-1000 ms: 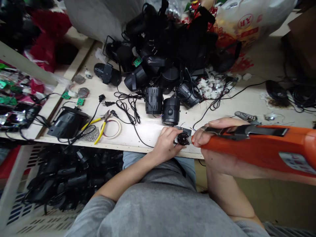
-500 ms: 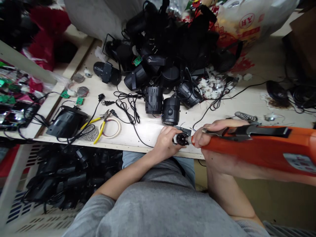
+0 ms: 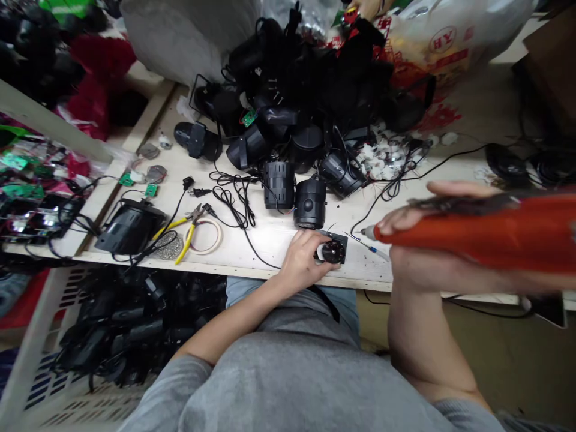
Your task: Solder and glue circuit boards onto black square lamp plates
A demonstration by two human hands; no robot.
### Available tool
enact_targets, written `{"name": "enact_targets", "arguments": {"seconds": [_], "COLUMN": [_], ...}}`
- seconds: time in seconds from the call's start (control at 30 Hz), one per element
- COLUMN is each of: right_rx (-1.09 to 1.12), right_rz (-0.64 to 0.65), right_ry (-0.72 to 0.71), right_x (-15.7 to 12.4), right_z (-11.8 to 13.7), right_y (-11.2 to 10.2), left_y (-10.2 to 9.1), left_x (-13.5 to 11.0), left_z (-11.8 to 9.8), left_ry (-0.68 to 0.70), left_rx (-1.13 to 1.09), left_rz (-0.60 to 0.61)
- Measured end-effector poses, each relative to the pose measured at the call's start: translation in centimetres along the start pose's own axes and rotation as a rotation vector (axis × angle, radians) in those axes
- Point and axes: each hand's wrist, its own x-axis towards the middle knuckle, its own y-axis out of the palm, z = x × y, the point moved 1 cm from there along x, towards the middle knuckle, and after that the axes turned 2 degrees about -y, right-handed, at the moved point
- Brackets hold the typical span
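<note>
My left hand (image 3: 302, 257) grips a small round black part (image 3: 333, 251) at the bench's front edge, thumb and fingers around its side. Under that part lies a flat dark plate (image 3: 342, 239). My right hand (image 3: 416, 264) is wrapped round an orange-red electric screwdriver (image 3: 477, 231), blurred by motion, its bit pointing left and apart from the part. Below the bit a thin blue-and-metal screwdriver (image 3: 369, 246) rests on the bench. Just beyond my left hand stand two black cylindrical lamp housings, one with a round knob (image 3: 309, 204) and one slotted (image 3: 279, 185).
Yellow-handled cutters (image 3: 186, 234), a tape roll (image 3: 216, 235) and a pile of small metal pieces (image 3: 169, 246) lie left. Black housings (image 3: 315, 78) and white connectors (image 3: 384, 155) are heaped behind. A crate (image 3: 67, 414) of black parts stands below. Cables cross the bench (image 3: 252, 240).
My right hand has drawn the electric screwdriver up and to the right, off the round part. The thin screwdriver on the bench has come into view. My left hand keeps its hold.
</note>
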Motion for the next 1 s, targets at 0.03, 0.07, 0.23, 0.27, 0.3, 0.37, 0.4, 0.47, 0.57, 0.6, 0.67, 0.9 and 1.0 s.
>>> {"name": "enact_targets", "arguments": {"seconds": [0.03,0.07,0.23,0.27,0.3,0.37,0.4,0.47,0.57,0.6,0.67,0.9,1.0], "right_rx": [-0.152,-0.286,-0.772,-0.862,-0.966,-1.037,-1.057,-1.137,-1.162,-1.163,-1.164,-1.198,-1.31], "right_rz": [-0.103,-0.222,-0.415,-0.435,-0.456,-0.41,-0.303,-0.027,0.146,0.147,0.119,0.146,0.178], "right_ry": [-0.089,-0.134,-0.054,-0.027,-0.003,0.049,0.087,0.13,0.046,0.028,0.026,-0.179,-0.295], "right_x": [0.6,1.0,0.0,-1.0,-2.3,-5.3,-6.8,-9.4,-11.3,-11.4,-11.1,-9.0,-8.7], "right_z": [-0.8,-1.5,-2.7,-2.3,-1.8,-1.1,-1.1,-1.4,-2.5,-2.8,-3.0,-2.3,-2.4], "right_y": [-0.8,-1.6,-4.4,-4.6,-4.6,-3.9,-3.2,-1.5,0.4,0.7,0.6,1.1,2.0], "left_y": [-0.1,-0.1,-0.4,-0.5,-0.5,-0.7,-0.7,-0.8,-0.9,-1.0,-1.3,-3.2,-3.5], "left_x": [0.0,0.1,-0.1,-0.2,-0.3,-0.3,-0.3,-0.3,-0.1,0.0,0.1,0.2,0.2], "left_z": [0.0,0.0,0.0,0.0,0.0,0.0,0.1,0.1,0.1,0.0,-0.4,-2.5,-2.7], "left_ry": [-0.009,-0.021,-0.011,-0.002,0.003,-0.006,-0.013,-0.019,-0.025,-0.036,-0.074,-0.36,-0.47], "left_rx": [-0.001,-0.001,0.006,0.003,-0.001,-0.007,-0.011,-0.024,-0.052,-0.064,-0.096,-0.251,-0.3], "left_rz": [0.013,0.028,0.06,0.061,0.065,0.084,0.096,0.112,0.11,0.103,0.092,0.089,0.029]}}
